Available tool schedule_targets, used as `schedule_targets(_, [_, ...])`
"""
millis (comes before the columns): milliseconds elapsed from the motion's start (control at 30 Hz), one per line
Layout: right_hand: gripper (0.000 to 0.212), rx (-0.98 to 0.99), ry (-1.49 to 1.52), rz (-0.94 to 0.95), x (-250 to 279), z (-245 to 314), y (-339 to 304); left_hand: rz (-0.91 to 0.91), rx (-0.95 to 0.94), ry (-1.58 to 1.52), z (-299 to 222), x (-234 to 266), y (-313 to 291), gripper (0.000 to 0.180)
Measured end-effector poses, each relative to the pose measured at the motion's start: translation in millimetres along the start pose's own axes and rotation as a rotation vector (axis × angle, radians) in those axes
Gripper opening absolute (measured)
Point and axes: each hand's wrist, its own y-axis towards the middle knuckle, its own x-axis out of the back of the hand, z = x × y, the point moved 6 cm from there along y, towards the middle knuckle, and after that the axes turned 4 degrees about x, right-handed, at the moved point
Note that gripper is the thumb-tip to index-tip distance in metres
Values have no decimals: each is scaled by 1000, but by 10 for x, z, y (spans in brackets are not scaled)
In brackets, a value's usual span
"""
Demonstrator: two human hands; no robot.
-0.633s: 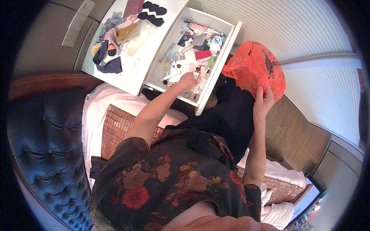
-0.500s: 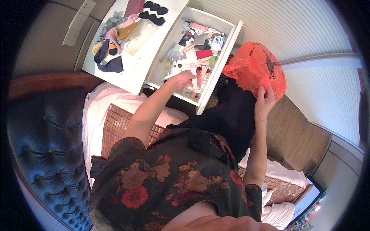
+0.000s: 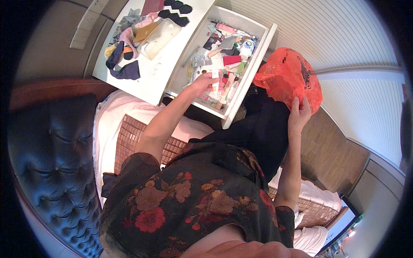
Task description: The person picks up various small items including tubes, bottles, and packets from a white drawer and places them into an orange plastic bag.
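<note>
My left hand (image 3: 203, 82) reaches into an open white drawer (image 3: 251, 84) and grips a small white box among its cluttered contents: tubes, packets, a white bottle and a red packet. My right hand (image 3: 299, 115) holds the lower edge of an orange-red plastic bag (image 3: 286, 77), which hangs just right of the drawer's front. My floral dress and black trousers fill the lower middle of the view.
A white nightstand top (image 3: 159, 71) left of the drawer carries folded cloths, a clear pouch and dark socks. A dark blue tufted headboard (image 3: 47, 163) lies at left, a bed with a woven mat (image 3: 129, 144) beneath me, and wooden flooring (image 3: 331, 150) at right.
My left hand has stayed in the drawer and closed on a small white box. My right hand keeps hold of the orange-red bag.
</note>
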Motion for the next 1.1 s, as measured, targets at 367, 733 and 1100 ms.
schedule_targets(367, [18,-16,-76,111,-143,-84,152,138,-16,-299,-137,-169,-194,39])
schedule_targets(733, [19,25,61,57,-131,-35,266,-113,-61,-277,-127,-191,-324,47])
schedule_targets(1100, [18,19,114,12,-99,-152,224,-611,-319,528,-461,408,-520,19])
